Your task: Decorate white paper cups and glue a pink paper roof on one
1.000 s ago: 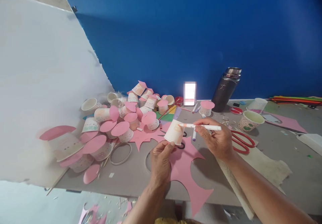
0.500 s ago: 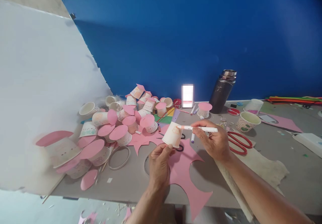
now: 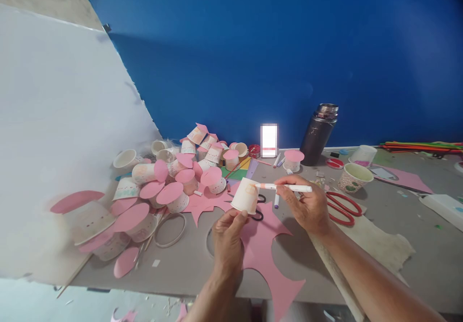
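Upside down above the table, a white paper cup (image 3: pixel 241 198) is pinched at its rim by my left hand (image 3: pixel 230 230). A faint orange drawing shows on the cup's side. My right hand (image 3: pixel 306 203) grips a white marker pen (image 3: pixel 294 188), and its orange tip meets the cup's side near that drawing. Behind the cup lies a pair of black-handled scissors (image 3: pixel 259 215), partly hidden by it. Under my hands spreads a cut-out sheet of pink paper (image 3: pixel 273 254) with curved edges.
Many paper cups with pink paper discs (image 3: pixel 170 196) crowd the left side. Red-handled scissors (image 3: pixel 343 211), a patterned cup (image 3: pixel 355 177) and a dark flask (image 3: pixel 318 136) stand or lie at right. A roll of tape (image 3: pixel 170 230) rests left of my hands. A blue panel (image 3: pixel 253 61) rises behind.
The cup has turned slightly in my left hand, and the marker tip stays at its side. The whole view has shifted a little; the other things have stayed in place.
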A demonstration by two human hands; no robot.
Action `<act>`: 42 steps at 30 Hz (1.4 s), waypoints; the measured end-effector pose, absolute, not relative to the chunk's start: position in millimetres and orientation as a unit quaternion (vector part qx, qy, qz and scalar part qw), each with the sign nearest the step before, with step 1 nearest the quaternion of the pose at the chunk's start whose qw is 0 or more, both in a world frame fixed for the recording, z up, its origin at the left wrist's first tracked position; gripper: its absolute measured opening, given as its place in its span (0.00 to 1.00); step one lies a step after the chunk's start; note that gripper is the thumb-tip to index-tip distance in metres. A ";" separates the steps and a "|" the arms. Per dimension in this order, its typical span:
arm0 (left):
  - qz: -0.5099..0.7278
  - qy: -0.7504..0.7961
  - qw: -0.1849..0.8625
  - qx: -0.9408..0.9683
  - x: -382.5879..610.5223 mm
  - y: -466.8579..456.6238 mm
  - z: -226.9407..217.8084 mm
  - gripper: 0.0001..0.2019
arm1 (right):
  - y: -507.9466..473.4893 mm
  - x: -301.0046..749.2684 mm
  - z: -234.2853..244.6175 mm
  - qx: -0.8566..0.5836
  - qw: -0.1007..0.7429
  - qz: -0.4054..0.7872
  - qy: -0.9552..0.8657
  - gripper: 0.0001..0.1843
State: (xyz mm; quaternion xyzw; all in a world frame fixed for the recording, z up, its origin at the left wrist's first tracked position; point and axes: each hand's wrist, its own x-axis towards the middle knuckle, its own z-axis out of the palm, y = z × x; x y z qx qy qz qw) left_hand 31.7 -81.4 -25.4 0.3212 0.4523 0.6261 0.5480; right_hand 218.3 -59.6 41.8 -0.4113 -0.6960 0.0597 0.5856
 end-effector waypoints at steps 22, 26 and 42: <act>0.612 0.462 0.543 0.341 32.4 -82.3 -25.8 0.13 | -63.1 216.4 39.2 -0.365 0.578 0.001 -0.730 0.08; 0.609 0.477 0.517 0.366 31.6 -84.1 -26.5 0.13 | -61.8 216.3 38.4 -0.353 0.574 -0.007 -0.739 0.07; 0.605 0.477 0.514 0.376 32.7 -87.4 -19.2 0.13 | -60.7 215.0 37.5 -0.356 0.564 -0.002 -0.745 0.07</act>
